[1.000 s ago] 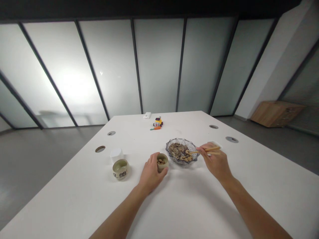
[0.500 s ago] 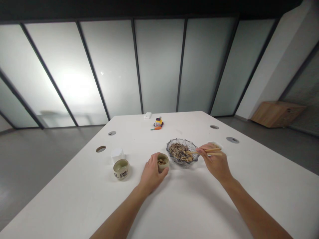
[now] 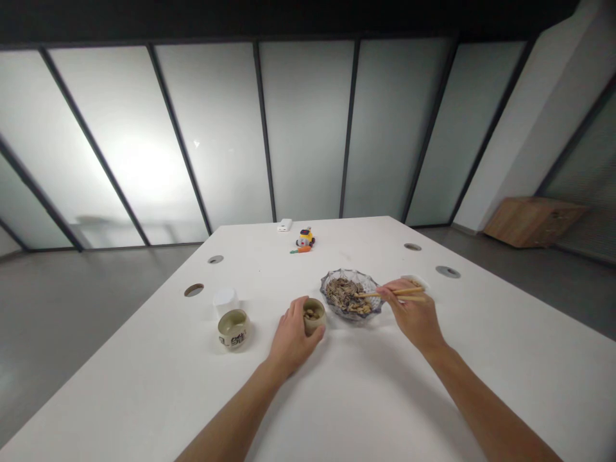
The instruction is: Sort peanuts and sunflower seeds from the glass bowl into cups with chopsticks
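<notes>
Little has moved since half a second ago: the right hand [image 3: 418, 317] and its chopsticks [image 3: 409, 290] have shifted slightly to the left, so the tips reach a bit further into the bowl [image 3: 328, 305]. As for the left hand [image 3: 292, 337], it stays in the same place, with the cup [image 3: 315, 321] inside its grip.

Right hand is closed on the chopsticks; these lie nearly level, their thin ends over the dark seeds [image 3: 342, 293] in the bowl. Whether the tips hold a piece, I cannot tell. At the near right part of the bowl are some lighter nuts [image 3: 362, 308]. Left hand is curved around the cup, thumb at the near side, clamped on its wall. This cup stands upright just left of the bowl, and some light brown pieces [image 3: 312, 314] are visible inside it.

To the left, well apart from the hands, one other cup [image 3: 233, 337] with dark writing stands upright on the table [image 3: 385, 398]. Just behind it is a white box [image 3: 226, 300]. Behind the right hand, a dish [image 3: 418, 281] is partly hidden. Further away are a carrot [image 3: 302, 250], lying just before a yellow toy car [image 3: 306, 237], and a white device [image 3: 285, 224] near the far edge.
</notes>
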Tool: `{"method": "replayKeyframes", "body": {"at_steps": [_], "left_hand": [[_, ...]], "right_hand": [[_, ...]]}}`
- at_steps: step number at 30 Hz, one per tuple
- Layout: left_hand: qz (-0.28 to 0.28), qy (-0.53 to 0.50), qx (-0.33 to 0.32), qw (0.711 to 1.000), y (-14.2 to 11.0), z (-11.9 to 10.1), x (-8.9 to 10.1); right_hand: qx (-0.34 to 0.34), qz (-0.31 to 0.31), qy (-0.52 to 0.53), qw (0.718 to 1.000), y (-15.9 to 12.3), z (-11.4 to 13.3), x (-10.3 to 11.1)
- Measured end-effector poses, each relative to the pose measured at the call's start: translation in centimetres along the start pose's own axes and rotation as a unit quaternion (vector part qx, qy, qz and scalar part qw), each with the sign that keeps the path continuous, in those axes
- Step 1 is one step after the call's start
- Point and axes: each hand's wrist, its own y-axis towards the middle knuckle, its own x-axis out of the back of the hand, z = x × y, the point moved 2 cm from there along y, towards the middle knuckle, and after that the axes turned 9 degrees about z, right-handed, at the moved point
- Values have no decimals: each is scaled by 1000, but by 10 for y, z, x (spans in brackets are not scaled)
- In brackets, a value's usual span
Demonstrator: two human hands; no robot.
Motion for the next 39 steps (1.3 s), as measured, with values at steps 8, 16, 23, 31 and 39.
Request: {"method": "replayKeyframes", "body": {"at_steps": [8, 16, 23, 31, 39], "left_hand": [[1, 0, -2, 1000, 0, -1, 0], [-4, -2, -8, 1000, 0, -1, 1], [2, 1, -3, 1000, 0, -3, 2], [-7, -1, -5, 1000, -1, -1, 0], [-5, -1, -8, 1000, 0, 1, 0]], "right_hand": [[0, -9, 2, 1000, 0, 2, 2], [-26, -52, 14, 998, 1, 3, 7], [-180, -149, 320, 918, 0, 10, -4], [-120, -52, 287, 949, -4, 44, -11], [-8, -91, -50, 995, 2, 18, 14]]}}
